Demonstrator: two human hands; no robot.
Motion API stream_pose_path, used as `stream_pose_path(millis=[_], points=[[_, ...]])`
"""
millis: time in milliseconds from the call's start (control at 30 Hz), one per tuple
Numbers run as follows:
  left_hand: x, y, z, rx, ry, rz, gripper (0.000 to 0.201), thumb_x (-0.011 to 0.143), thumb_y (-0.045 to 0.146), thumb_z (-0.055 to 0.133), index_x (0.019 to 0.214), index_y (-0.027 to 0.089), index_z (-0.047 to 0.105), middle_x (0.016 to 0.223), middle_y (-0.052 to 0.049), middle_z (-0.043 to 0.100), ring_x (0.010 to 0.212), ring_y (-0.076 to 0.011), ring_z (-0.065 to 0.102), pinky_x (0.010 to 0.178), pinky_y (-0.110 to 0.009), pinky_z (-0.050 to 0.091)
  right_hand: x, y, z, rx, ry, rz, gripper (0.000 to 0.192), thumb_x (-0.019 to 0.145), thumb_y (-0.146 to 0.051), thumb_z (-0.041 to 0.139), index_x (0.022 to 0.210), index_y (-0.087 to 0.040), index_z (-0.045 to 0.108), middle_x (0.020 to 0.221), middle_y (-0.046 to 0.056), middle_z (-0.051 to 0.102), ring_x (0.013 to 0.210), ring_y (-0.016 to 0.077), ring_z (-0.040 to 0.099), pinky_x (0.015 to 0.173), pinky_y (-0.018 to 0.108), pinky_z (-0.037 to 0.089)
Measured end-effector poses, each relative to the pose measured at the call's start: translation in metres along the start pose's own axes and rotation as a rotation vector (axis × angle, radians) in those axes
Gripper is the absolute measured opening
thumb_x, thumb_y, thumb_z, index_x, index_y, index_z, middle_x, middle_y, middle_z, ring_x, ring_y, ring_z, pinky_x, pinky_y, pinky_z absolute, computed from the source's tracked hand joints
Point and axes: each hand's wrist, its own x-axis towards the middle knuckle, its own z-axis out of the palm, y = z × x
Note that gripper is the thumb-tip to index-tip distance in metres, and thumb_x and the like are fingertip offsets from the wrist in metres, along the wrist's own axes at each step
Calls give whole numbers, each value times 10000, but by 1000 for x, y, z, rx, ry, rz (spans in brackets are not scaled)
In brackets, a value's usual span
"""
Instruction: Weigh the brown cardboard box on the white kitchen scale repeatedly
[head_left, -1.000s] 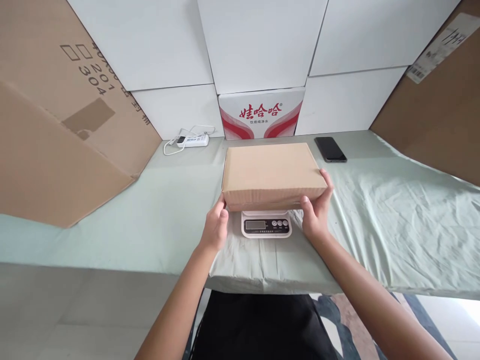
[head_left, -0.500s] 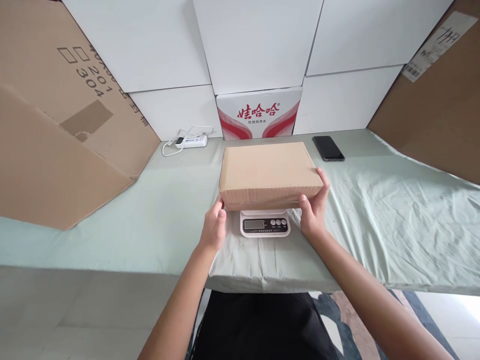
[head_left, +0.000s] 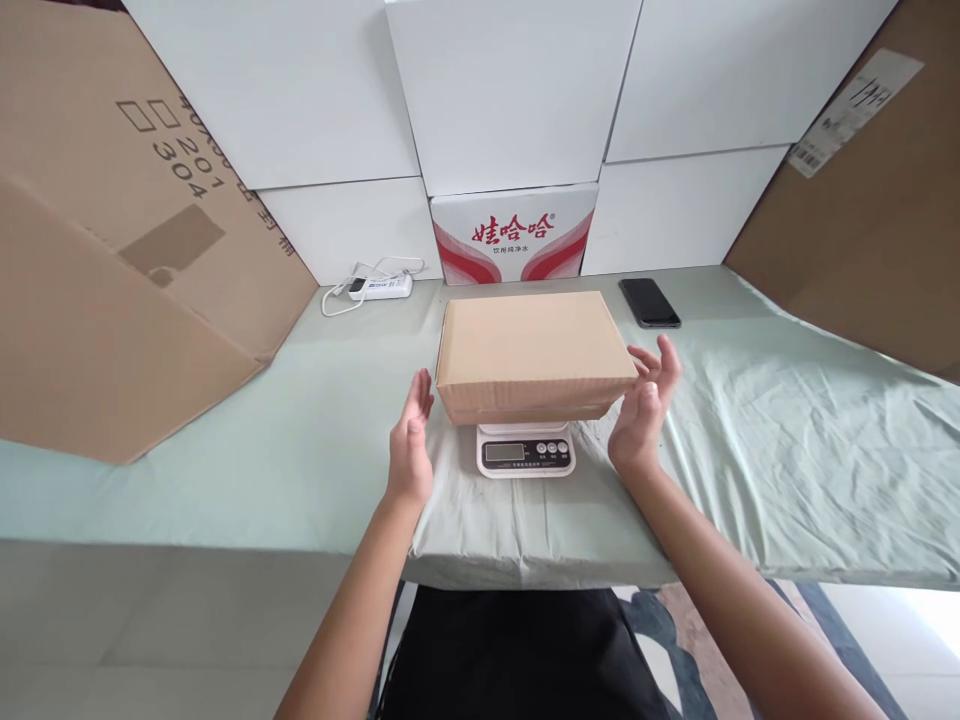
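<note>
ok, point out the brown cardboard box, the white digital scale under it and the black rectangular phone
brown cardboard box (head_left: 536,341), head view: middle of the top face
white digital scale (head_left: 527,454), head view: front control panel
black rectangular phone (head_left: 649,302), head view: middle of the screen

Pale flooring (head_left: 150,620) shows below a green-draped table (head_left: 300,470).

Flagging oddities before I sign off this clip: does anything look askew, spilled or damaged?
Nothing spilled or damaged stands out. The cardboard box looks oversized for the scale beneath it, overhanging both sides; the green cloth is wrinkled toward the right.
</note>
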Motion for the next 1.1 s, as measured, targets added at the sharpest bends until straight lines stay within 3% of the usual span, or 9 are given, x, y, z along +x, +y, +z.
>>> stream_pose_path(millis=[233, 433, 700, 1100], points=[[-2, -6, -2, 15, -78, -25, 939, 1025, 886, 486, 1729, 269, 552, 1839, -114, 508, 1748, -372, 442, 1481, -496, 344, -1, 4, 1, 72, -15, 85, 687, 1014, -744, 524, 1596, -379, 530, 1446, 99, 574, 1378, 351, 600, 1283, 656, 394], [-2, -7, -1, 49, -128, -18, 884, 1073, 829, 450, 1755, 270, 507, 1838, -104, 516, 1737, -342, 469, 1470, -467, 353, -2, 6, 1, 94, -43, 77, 683, 1026, -745, 518, 1589, -360, 550, 1421, 97, 605, 1340, 339, 614, 1268, 638, 406], [0, -1, 2, 93, -177, -27, 905, 1060, 861, 416, 1698, 240, 579, 1819, -139, 539, 1734, -365, 472, 1448, -505, 377, 1, 7, 1, 111, -18, 133, 705, 970, -801, 573, 1517, -359, 612, 1310, 73, 627, 1238, 324, 633, 1212, 603, 445], [1, 5, 5, 130, -210, -33, 957, 1047, 885, 385, 1701, 211, 566, 1769, -181, 594, 1693, -394, 524, 1405, -537, 433, -2, 8, -2, 123, -77, 78, 615, 1049, -717, 546, 1514, -334, 670, 1401, 82, 698, 1365, 342, 629, 1286, 614, 411]])
